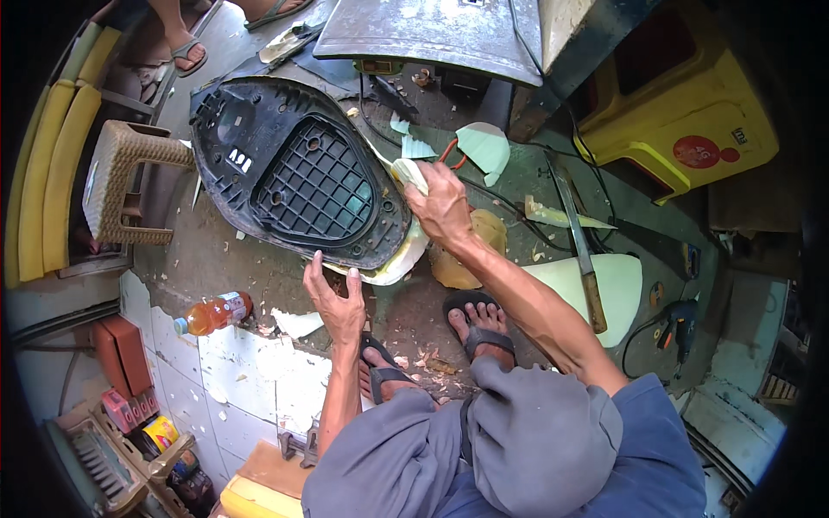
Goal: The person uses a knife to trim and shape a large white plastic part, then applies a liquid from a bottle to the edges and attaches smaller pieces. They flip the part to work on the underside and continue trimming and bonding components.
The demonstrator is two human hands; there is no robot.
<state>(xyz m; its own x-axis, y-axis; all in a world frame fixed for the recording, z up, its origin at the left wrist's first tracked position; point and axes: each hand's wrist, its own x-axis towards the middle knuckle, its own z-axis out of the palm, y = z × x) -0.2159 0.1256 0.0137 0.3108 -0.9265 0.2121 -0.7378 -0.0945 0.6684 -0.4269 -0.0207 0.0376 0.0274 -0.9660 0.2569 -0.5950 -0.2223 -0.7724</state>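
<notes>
A black plastic motorcycle seat base (233,129) lies underside up, its ribbed grid showing. Pale foam (401,266) sticks out from beneath its lower right rim. My right hand (442,205) is closed round a whitish foam piece (409,175) at the seat's right edge. Whether that piece is joined to the foam below is hidden. Beside the seat's near edge is my left hand (335,298), fingers and thumb apart, nothing in it. The fingertips reach the rim; contact is unclear. A yellowish foam piece (471,250) lies under my right wrist.
A long blade with a wooden handle (593,302) rests across a pale foam sheet (623,281). Red-handled scissors (451,154) lie among foam scraps. Left stand a woven-pattern stool (117,186) and a drink bottle (211,313). A drill (682,328) lies right; another person's foot (186,52) is at upper left.
</notes>
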